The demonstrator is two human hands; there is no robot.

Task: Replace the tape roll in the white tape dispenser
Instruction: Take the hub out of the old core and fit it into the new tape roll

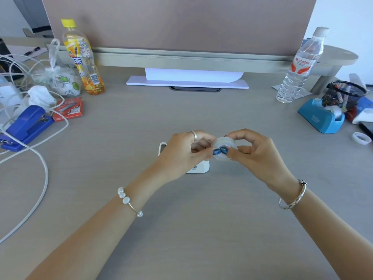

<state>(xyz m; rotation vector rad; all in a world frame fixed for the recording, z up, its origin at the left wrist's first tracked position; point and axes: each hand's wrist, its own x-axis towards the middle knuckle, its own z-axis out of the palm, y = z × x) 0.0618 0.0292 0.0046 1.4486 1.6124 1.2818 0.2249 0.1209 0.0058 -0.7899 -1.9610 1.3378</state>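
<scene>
A clear tape roll (225,143) is held just above the middle of the desk, pinched between both thumbs and fingers. My left hand (181,156) grips its left side and my right hand (256,152) grips its right side. Under my left hand stands the white tape dispenser (199,168), mostly hidden; only its left end (162,148) and lower right corner show. Whether a roll sits inside the dispenser is hidden.
A blue tape dispenser (321,118), a loose tape roll (361,138), a mesh pen cup (345,96) and a water bottle (300,67) stand at the right. At the left are a blue stapler (26,128), a staple box (68,110), a tea bottle (82,57) and white cables (40,162).
</scene>
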